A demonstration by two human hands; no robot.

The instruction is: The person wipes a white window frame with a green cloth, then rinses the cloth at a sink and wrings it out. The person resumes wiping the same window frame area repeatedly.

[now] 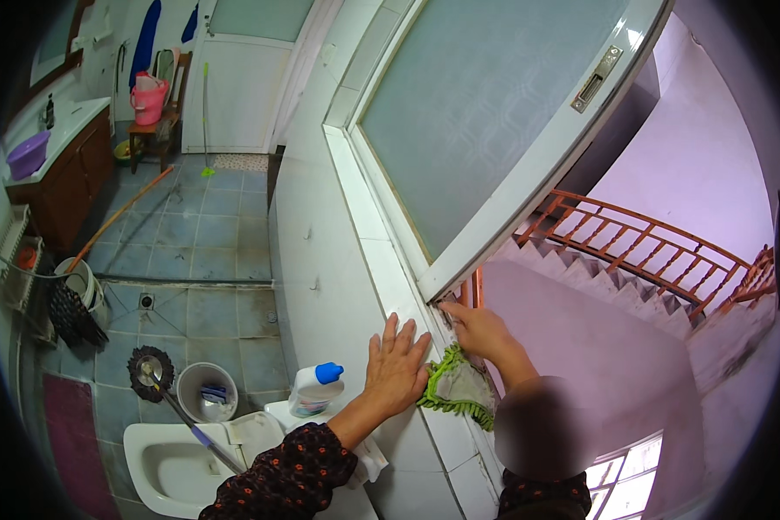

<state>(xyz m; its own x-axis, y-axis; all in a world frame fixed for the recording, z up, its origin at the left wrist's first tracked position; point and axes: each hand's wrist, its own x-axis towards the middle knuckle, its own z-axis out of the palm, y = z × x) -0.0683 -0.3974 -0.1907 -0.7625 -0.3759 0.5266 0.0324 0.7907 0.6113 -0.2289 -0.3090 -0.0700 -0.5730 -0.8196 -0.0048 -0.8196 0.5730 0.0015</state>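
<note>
My left hand (395, 373) lies flat on the white tiled sill (377, 270), fingers spread and nothing in it. Beside its fingertips, a green shaggy cleaning mitt (459, 386) with a grey face is draped over the sill's edge. My right hand (484, 334) reaches in from the outer side to the bottom corner of the white-framed sliding window (477, 113). One digit points into the dirty window track (445, 317); the other fingers are curled and mostly hidden, so anything in them cannot be made out. A dark blurred round patch covers part of the right forearm.
A white bottle with a blue cap (316, 388) stands on the toilet tank left of the sill. Below are the toilet (173, 468), a grey bin (206, 390) and a long-handled brush (150, 373). Beyond the window is a stairwell with a wooden railing (641, 247).
</note>
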